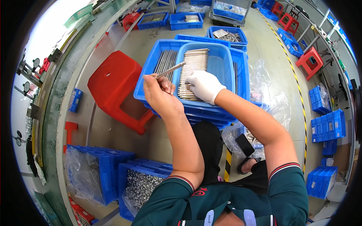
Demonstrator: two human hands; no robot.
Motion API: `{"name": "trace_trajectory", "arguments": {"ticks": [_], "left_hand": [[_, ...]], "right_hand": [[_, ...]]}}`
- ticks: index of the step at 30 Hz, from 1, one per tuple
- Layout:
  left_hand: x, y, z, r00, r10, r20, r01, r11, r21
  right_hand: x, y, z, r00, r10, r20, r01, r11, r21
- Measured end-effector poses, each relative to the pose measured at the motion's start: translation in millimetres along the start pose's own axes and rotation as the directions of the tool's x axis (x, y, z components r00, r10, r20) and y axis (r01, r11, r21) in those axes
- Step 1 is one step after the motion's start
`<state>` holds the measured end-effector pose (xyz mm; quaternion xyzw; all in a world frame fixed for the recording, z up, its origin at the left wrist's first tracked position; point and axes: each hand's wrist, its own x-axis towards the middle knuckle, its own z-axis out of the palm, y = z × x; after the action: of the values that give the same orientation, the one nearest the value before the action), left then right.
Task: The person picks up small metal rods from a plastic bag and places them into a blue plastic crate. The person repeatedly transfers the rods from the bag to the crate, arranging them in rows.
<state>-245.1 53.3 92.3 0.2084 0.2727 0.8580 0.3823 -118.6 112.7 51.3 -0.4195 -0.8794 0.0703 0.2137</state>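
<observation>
In my bare left hand (160,90), a slim metal rod (171,70) is pinched between thumb and fingers, its free end slanting up to the right. My right hand (205,86), in a white glove, rests with bent fingers over a row of similar metal rods (196,60). Whatever its fingertips may grip is hidden. Those rods lie side by side in a light blue basket (225,51), which sits on a larger blue crate (141,84). More grey rods (166,61) lie in that crate, left of the basket.
A red plastic stool (113,75) stands left of the crate stack. Blue crates (113,152) are at lower left, one holding many small metal parts (145,188). Another crate of metal parts (228,35) sits beyond the basket. Plastic bags (277,109) and a black phone-like object (245,145) are on my right.
</observation>
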Motion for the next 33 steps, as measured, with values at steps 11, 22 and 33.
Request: {"name": "trace_trajectory", "arguments": {"ticks": [11, 22, 33], "left_hand": [[-24, -38, 21, 0.922, -0.230, 0.313, 0.142, 0.949, 0.280], [-20, -60, 9, 0.812, 0.384, 0.440, -0.582, 0.585, 0.565], [-5, 4, 6, 0.998, -0.049, -0.029, 0.049, 0.999, -0.013]], "right_hand": [[-38, -28, -125, 0.820, -0.382, -0.425, 0.177, 0.877, -0.447], [-89, -11, -125, 0.988, 0.149, -0.051, -0.120, 0.920, 0.373], [-24, -6, -69, 0.965, 0.199, 0.171, -0.188, 0.979, -0.075]]}}
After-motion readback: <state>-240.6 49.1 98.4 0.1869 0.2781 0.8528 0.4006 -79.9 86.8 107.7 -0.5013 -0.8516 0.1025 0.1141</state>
